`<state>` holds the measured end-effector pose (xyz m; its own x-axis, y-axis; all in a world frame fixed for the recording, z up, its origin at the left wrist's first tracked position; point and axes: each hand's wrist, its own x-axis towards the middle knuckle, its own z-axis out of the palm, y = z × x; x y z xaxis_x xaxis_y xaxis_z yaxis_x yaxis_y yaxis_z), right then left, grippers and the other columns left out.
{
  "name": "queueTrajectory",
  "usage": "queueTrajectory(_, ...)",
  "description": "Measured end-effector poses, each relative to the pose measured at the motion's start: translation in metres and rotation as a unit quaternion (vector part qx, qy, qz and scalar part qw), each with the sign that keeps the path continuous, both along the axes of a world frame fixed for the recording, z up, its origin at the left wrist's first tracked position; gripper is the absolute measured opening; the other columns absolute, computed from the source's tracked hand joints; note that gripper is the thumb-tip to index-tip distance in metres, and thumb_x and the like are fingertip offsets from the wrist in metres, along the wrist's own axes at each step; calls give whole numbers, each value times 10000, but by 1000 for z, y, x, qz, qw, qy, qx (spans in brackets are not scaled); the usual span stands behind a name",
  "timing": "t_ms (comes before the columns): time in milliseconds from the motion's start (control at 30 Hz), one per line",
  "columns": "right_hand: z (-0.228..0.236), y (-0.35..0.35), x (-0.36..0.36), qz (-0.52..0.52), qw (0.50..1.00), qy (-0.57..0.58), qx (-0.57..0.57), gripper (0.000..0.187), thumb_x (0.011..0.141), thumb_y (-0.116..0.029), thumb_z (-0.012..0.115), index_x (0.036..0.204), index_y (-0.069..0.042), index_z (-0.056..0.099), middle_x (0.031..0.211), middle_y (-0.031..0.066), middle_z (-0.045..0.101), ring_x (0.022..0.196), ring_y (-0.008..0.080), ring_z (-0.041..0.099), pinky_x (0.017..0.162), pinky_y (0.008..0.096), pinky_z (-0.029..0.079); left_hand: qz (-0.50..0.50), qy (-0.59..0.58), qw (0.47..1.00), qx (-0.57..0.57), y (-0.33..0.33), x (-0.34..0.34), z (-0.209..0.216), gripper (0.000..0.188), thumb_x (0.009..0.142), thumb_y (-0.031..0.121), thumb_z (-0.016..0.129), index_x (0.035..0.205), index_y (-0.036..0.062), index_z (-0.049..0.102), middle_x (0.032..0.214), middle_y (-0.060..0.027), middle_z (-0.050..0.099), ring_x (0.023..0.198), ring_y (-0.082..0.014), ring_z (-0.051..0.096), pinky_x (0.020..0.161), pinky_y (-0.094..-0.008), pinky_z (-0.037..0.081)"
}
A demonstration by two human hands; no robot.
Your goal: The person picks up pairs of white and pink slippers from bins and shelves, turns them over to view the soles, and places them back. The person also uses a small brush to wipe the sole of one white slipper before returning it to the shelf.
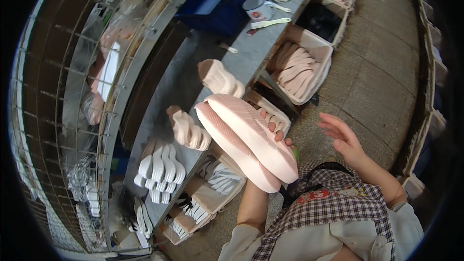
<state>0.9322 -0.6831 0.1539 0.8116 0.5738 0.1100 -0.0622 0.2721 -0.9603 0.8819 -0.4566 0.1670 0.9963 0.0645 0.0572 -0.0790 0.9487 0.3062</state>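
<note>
Two pale pink shoe soles (256,137) lie side by side, one partly overlapping the other, in front of my body. My left hand (276,133) is closed round them from beneath, with its fingertips showing at their right edge. Most of that palm is hidden behind the soles. To the right, my right hand (342,137) is raised and apart from them, its fingers spread and nothing in it. Beyond the soles, on the workbench, stand stacks of pink soles (220,78) and of cream soles (187,129).
White soles (162,166) are stacked on the metal workbench (193,53). Farther along it are a blue crate (222,7), an enamel mug (256,8) and a pale-handled brush (270,23). A bin (326,50) of pink soles stands beside the bench. Wire mesh (63,72) runs along the left.
</note>
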Motion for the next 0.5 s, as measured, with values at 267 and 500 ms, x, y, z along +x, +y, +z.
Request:
queueTrajectory(267,-31,7,-2,21,996,85,-13,372,887,-210,571,1217,-44,527,1342,103,424,1203,207,454,985,346,377,42,-48,998,0,23,-15,7,743,897,512,465,1450,77,225,1097,-91,486,961,-247,484,833,-518,354)
queueTrajectory(500,-41,23,2,28,993,113,-12,273,880,-104,569,1142,-27,565,1280,88,464,1150,180,490,955,309,401,73,-45,996,12,44,-16,-13,697,904,469,482,1435,76,260,1153,-99,491,972,-241,494,842,-474,372)
